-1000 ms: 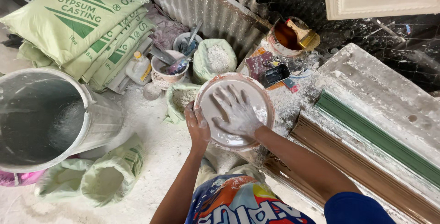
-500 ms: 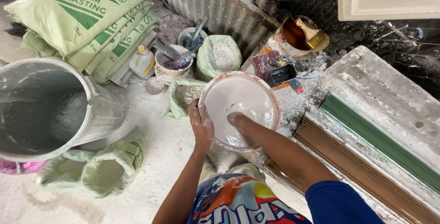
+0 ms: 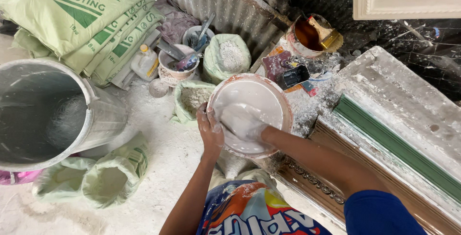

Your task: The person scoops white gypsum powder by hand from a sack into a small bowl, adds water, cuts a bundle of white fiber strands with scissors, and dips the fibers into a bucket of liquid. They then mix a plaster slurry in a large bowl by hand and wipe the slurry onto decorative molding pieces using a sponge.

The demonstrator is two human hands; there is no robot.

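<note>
A round bowl (image 3: 283, 101) with an orange-stained rim holds white liquid plaster. My left hand (image 3: 210, 128) grips its left rim, thumb over the edge. My right hand (image 3: 244, 122) is inside the bowl, coated white and sunk in the plaster, fingers blurred. The bowl is tilted toward me, above my knees in colourful shorts (image 3: 254, 211).
A large grey drum (image 3: 53, 115) stands at left, with stacked green plaster sacks (image 3: 86, 18) behind it. Open powder sacks (image 3: 225, 57) (image 3: 110, 179), small tubs with tools (image 3: 175, 64), a white bottle (image 3: 144, 62), a paint can with brush (image 3: 309, 35) and moulded cornice pieces (image 3: 398, 134) surround me.
My right hand went from lying flat and spread on the plaster to sinking into it and sweeping toward the bowl's near side. The left hand kept its hold on the rim.
</note>
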